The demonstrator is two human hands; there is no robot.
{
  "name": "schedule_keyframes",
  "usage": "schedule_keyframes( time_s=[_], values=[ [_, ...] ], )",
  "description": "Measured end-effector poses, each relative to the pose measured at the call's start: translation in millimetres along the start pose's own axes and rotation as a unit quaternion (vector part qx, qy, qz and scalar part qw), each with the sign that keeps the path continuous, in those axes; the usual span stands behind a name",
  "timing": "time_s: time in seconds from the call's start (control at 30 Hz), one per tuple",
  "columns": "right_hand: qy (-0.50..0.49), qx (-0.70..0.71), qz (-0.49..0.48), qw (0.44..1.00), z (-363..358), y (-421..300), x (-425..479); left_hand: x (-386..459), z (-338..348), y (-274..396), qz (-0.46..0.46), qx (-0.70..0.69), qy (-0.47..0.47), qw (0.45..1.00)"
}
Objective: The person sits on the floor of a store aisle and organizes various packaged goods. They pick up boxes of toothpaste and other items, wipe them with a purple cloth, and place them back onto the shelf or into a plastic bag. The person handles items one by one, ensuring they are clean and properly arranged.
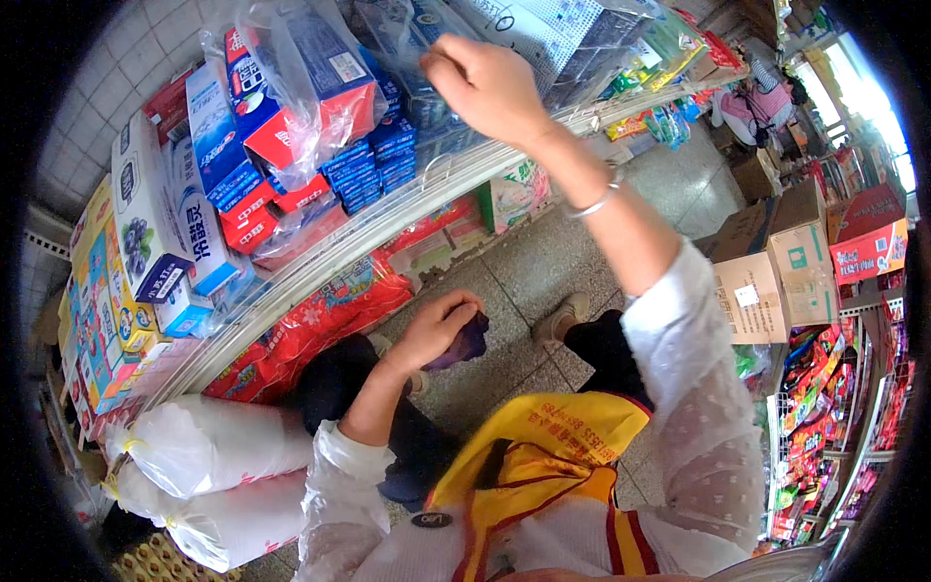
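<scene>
My left hand (429,331) is closed around a dark purple cloth (465,342), held low in front of the shelf. My right hand (487,87) is raised over the shelf, its fingers curled downward beside plastic-wrapped boxes (425,80). Its fingertips are partly hidden, so whether they pinch the clear film cannot be told. Left of it, a blue and red toothpaste carton (327,65) lies inside a loose clear plastic bag (294,138). Small blue boxes (371,167) are stacked below that carton. A white carton with a blueberry picture (145,211) stands farther left.
A white shelf edge (349,240) with a clear guard runs across. Red packages (327,298) lie beneath it. Filled white sacks (225,444) sit at lower left. Cardboard boxes (749,291) and snack racks (814,415) line the right. A person (764,109) is in the far aisle.
</scene>
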State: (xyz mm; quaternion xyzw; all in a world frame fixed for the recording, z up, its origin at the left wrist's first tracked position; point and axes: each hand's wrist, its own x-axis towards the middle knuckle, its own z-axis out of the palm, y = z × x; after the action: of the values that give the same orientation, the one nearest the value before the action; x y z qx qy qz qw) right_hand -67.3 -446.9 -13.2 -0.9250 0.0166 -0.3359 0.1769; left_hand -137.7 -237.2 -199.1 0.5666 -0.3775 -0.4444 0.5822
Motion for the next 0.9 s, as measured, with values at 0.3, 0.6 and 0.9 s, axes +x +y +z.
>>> schedule_keyframes(
  time_s=[0.3, 0.6, 0.9],
  values=[
    [-0.016, -0.170, 0.006, 0.985, -56.8, -13.2, 10.8, 1.9, 0.6, 7.1, -0.016, 0.025, -0.006, 1.000],
    [-0.117, -0.132, -0.094, 0.980, 25.1, -14.6, 83.8, 8.4, 5.1, 1.4, -0.038, 0.022, -0.008, 0.999],
    [-0.184, -0.037, -0.076, 0.979, 30.9, -1.3, 52.6, 9.2, 6.7, 2.3, -0.055, 0.036, 0.009, 0.998]
  ],
)
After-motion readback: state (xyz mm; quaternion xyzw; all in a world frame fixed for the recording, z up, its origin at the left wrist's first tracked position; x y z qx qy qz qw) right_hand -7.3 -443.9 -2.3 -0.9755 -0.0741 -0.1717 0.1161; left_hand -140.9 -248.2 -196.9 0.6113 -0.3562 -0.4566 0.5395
